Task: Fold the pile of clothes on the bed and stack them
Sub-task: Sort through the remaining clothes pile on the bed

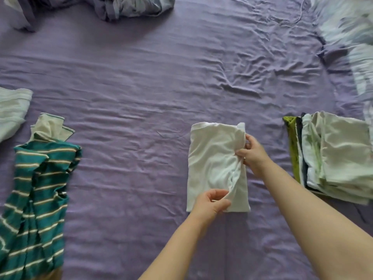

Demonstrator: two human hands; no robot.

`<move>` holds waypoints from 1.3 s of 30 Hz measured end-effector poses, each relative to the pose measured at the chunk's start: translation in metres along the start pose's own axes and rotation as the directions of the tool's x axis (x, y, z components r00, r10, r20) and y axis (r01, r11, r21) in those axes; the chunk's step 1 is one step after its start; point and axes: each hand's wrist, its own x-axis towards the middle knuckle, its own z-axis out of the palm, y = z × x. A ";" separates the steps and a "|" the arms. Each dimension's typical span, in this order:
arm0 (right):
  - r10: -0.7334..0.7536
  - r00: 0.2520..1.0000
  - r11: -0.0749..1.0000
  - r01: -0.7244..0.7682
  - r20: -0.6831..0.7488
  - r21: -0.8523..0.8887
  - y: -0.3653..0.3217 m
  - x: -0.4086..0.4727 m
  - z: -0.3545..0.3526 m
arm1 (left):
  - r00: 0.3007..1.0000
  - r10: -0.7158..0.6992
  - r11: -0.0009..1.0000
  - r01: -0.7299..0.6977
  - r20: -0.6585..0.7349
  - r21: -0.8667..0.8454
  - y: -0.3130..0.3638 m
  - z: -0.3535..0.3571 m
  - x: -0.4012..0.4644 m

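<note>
A white garment (210, 158), folded into a narrow rectangle, lies on the purple bed sheet (141, 98) in front of me. My left hand (212, 202) pinches its raised fold near the lower right corner. My right hand (253, 155) grips the same fold higher up along the right edge. To the right sits a stack of folded clothes (333, 154), mostly white with green and dark layers. A green shirt with white stripes (38, 199) lies crumpled at the left.
A pale garment (12, 110) lies at the left edge. Bunched bedding (131, 7) sits at the top, and a light patterned quilt (349, 33) runs along the right side. The sheet's middle is wrinkled.
</note>
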 end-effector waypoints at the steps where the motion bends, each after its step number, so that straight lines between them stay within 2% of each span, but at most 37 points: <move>1: 0.001 1.000 1.000 -0.001 -0.003 0.022 0.003 0.002 -0.008 | 1.000 -0.010 1.000 0.010 -0.010 0.020 -0.004 0.008 0.006; 4: 0.026 0.999 1.000 -0.026 -0.048 0.003 0.018 0.006 -0.025 | 1.000 -0.025 0.992 0.027 -0.018 0.122 -0.019 0.029 0.021; 6: 0.023 0.994 0.991 -0.036 -0.104 -0.128 0.032 0.006 -0.031 | 1.000 -0.028 0.985 0.030 -0.015 0.172 -0.023 0.035 0.027; 8: 0.006 0.993 0.974 -0.033 -0.117 -0.224 0.046 0.002 -0.032 | 0.995 0.019 0.980 0.001 -0.099 0.199 -0.020 0.031 0.032; 9: 0.001 0.994 0.967 -0.030 -0.113 -0.253 0.052 -0.001 -0.030 | 0.977 0.089 0.964 -0.035 -0.194 0.265 -0.018 0.025 0.035; 10: -0.004 0.994 0.959 -0.027 -0.110 -0.282 0.057 -0.003 -0.027 | 0.934 0.184 0.914 -0.048 -0.305 0.404 -0.014 0.016 0.038; 12: -0.007 0.994 0.936 -0.033 -0.112 -0.351 0.066 -0.009 -0.018 | 0.828 0.352 0.753 0.027 -0.437 0.658 -0.007 -0.004 0.044; 13: -0.009 0.994 0.921 -0.036 -0.113 -0.388 0.070 -0.011 -0.014 | 0.794 0.375 0.731 0.065 -0.479 0.679 -0.004 -0.012 0.046; 14: -0.009 0.994 0.911 -0.038 -0.111 -0.410 0.072 -0.014 -0.010 | 0.779 0.350 0.761 0.087 -0.521 0.642 -0.001 -0.018 0.049; 17: 0.002 0.995 0.944 -0.034 -0.098 -0.328 0.074 -0.019 -0.004 | 0.800 0.180 0.917 0.073 -0.572 0.392 0.011 -0.025 0.055; 20: 0.061 0.998 0.998 -0.061 -0.013 -0.027 0.065 -0.023 -0.012 | 0.902 -0.017 0.997 0.048 -0.430 0.060 0.021 -0.019 0.060; 22: 0.066 0.998 0.989 -0.068 0.024 0.132 0.057 -0.029 -0.025 | 0.956 -0.157 0.981 0.124 -0.247 -0.147 0.028 -0.009 0.057; 24: 0.032 0.999 0.979 -0.036 0.024 0.201 0.047 -0.037 -0.044 | 0.971 -0.210 0.949 0.175 -0.112 -0.262 0.035 0.004 0.053; 27: -0.058 0.998 0.969 0.047 0.037 0.243 0.031 -0.049 -0.078 | 0.993 -0.121 0.942 0.114 -0.002 -0.314 0.048 0.031 0.048; 30: -0.149 0.989 0.963 0.148 -0.012 0.225 0.010 -0.060 -0.122 | 0.993 0.020 0.962 0.013 0.116 -0.273 0.071 0.067 0.042; 34: -0.236 0.966 0.935 0.255 -0.104 0.247 -0.020 -0.074 -0.193 | 0.963 0.158 0.980 -0.127 0.219 -0.151 0.101 0.130 0.044; 39: -0.349 0.914 0.881 0.395 -0.206 0.261 -0.052 -0.086 -0.273 | 0.911 0.244 0.969 -0.216 0.332 -0.118 0.141 0.211 0.055</move>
